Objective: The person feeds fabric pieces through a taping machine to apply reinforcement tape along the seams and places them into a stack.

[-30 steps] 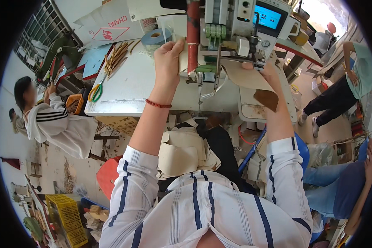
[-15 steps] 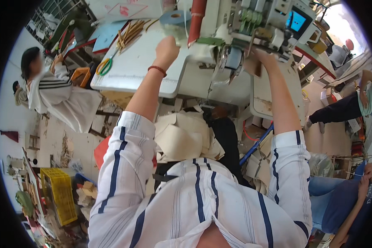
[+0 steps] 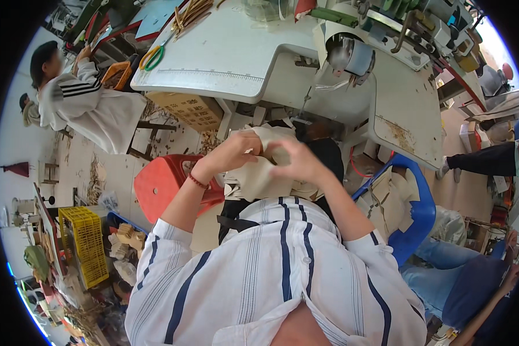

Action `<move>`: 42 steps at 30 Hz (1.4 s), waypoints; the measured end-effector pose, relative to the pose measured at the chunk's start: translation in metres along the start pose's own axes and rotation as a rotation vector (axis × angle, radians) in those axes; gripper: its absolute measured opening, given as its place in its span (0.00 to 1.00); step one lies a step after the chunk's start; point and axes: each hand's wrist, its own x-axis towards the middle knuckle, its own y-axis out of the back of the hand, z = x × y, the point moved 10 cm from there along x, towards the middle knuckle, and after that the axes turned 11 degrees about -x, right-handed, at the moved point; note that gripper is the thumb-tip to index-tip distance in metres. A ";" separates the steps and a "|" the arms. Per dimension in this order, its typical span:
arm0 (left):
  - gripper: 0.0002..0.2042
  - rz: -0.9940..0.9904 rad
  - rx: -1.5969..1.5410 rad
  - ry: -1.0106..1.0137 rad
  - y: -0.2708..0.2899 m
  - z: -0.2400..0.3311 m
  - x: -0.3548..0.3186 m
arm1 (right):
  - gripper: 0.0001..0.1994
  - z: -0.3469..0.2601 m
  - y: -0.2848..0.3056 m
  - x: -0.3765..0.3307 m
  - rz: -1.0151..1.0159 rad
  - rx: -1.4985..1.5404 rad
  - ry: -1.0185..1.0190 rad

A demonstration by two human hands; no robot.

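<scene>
At the left, the scissors (image 3: 151, 58) lie on the surface (image 3: 213, 57), as they lay one second ago. Further right, the left hand (image 3: 236, 151) has left the surface and is now over the pale sheets (image 3: 256, 183) on the person's lap. Its fingers are bent and partly closed; whether they grip a sheet, I cannot tell. The sheets lie in a loose, overlapping pile. Just beside, the right hand (image 3: 301, 164) has come down from the sewing machine (image 3: 354, 55); it is half open, thumb and forefinger apart, over the same pile. The pale piece with the brown end, which this hand earlier held at the machine, I cannot make out now. The machine, further right and well apart from both hands, is therefore left alone; I judge the handling has passed to the pile.
</scene>
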 end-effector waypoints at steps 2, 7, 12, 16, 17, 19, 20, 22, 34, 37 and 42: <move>0.06 0.122 -0.304 0.103 0.016 0.012 0.001 | 0.22 -0.005 -0.020 -0.005 -0.134 0.161 -0.062; 0.05 0.133 -0.438 0.204 0.019 0.027 0.007 | 0.08 -0.048 0.033 -0.012 0.036 -0.538 0.074; 0.09 0.104 -0.158 -0.096 0.032 0.074 0.033 | 0.06 -0.100 0.106 -0.039 0.575 -0.598 0.391; 0.07 0.258 -0.373 -0.255 0.069 0.104 0.050 | 0.05 -0.075 0.163 -0.053 0.605 -0.243 0.204; 0.06 0.312 -0.659 -0.062 0.072 0.086 0.056 | 0.06 -0.053 0.180 -0.056 0.660 -0.049 0.029; 0.03 0.493 -0.956 -0.053 0.082 0.079 0.066 | 0.06 -0.037 0.197 -0.056 0.708 0.149 -0.145; 0.03 0.484 -0.957 -0.060 0.081 0.085 0.080 | 0.06 -0.033 0.206 -0.053 0.717 0.378 -0.169; 0.03 0.738 -1.183 -0.228 0.100 0.098 0.082 | 0.06 -0.033 0.218 -0.045 0.714 0.613 -0.191; 0.06 1.045 -1.146 -0.233 0.130 0.093 0.102 | 0.07 0.001 0.239 0.014 0.510 0.929 -0.144; 0.06 1.021 -1.195 -0.195 0.135 0.086 0.108 | 0.08 0.023 0.240 0.020 0.511 0.932 -0.184; 0.07 0.996 -1.340 -0.154 0.147 0.067 0.144 | 0.09 0.066 0.256 0.024 0.553 0.909 -0.214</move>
